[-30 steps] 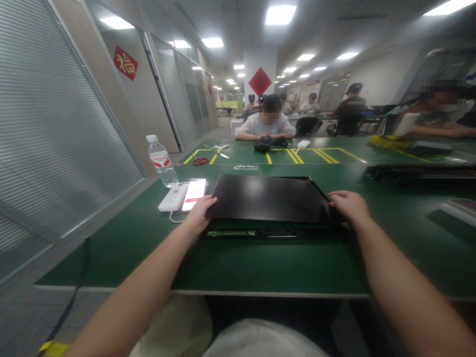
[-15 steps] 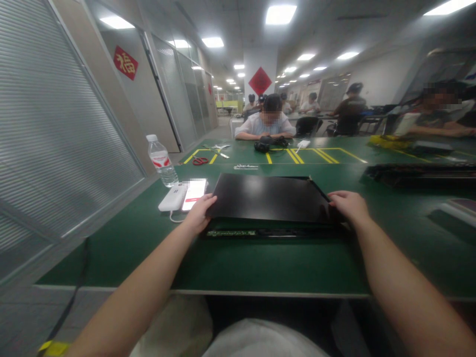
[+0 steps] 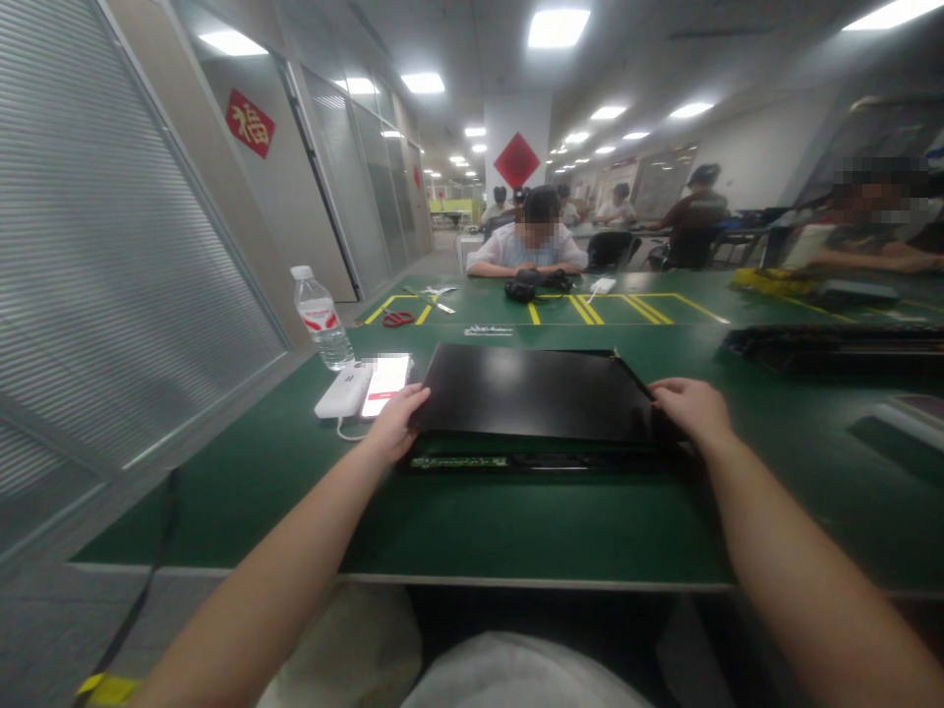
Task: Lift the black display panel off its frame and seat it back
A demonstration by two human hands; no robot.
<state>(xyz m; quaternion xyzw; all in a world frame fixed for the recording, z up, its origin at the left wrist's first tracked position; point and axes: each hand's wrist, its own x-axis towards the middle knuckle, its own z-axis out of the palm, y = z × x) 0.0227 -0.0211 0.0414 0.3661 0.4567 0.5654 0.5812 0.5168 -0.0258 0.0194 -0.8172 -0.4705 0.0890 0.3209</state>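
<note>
A glossy black flat panel [image 3: 531, 393], looking like a display screen, is held tilted over the green table, its near edge raised. Its left edge is pinched by my left hand [image 3: 398, 418], thumb on top and the other fingers partly hidden. At the opposite edge my right hand [image 3: 691, 411] is closed on the panel's right side, fingers curled round it. Under the near edge shows a long black frame strip [image 3: 567, 462] with a green circuit board [image 3: 461, 461] at its left part. What lies deeper under the panel is hidden.
Left of the panel are a lit phone [image 3: 386, 383], a white power bank [image 3: 342, 391] with a cable and a water bottle [image 3: 324, 320]. Red-handled scissors [image 3: 398, 319] lie farther back. Dark stacked parts [image 3: 818, 349] sit at right. A person [image 3: 527, 246] sits across the table.
</note>
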